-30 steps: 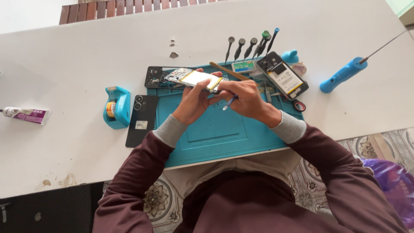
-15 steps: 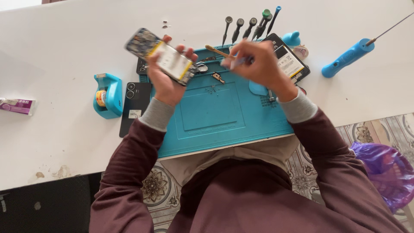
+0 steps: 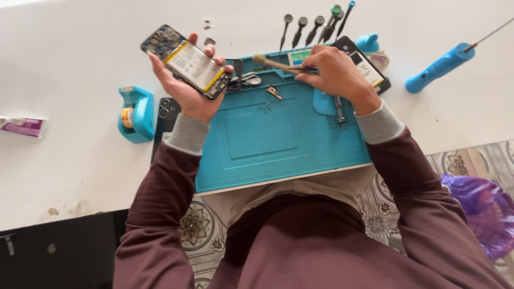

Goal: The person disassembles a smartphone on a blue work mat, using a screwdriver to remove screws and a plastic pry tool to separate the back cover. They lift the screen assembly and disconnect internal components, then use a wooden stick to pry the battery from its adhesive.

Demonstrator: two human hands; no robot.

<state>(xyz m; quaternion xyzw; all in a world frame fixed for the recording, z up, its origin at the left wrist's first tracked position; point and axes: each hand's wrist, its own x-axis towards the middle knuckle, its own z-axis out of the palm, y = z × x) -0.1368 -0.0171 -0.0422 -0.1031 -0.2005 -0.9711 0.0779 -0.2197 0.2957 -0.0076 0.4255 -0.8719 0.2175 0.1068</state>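
The left hand (image 3: 188,91) is raised above the table with the palm up, its fingers closed around an opened phone (image 3: 187,62) whose yellow-edged battery faces upward. The right hand (image 3: 334,72) rests low on the far edge of the blue work mat (image 3: 267,144), fingers pinched on a thin wooden-handled brush (image 3: 276,63) that points toward the left hand. A blue tape dispenser (image 3: 136,115) stands just outside the left wrist, and a blue screwdriver (image 3: 441,67) lies well beyond the right hand.
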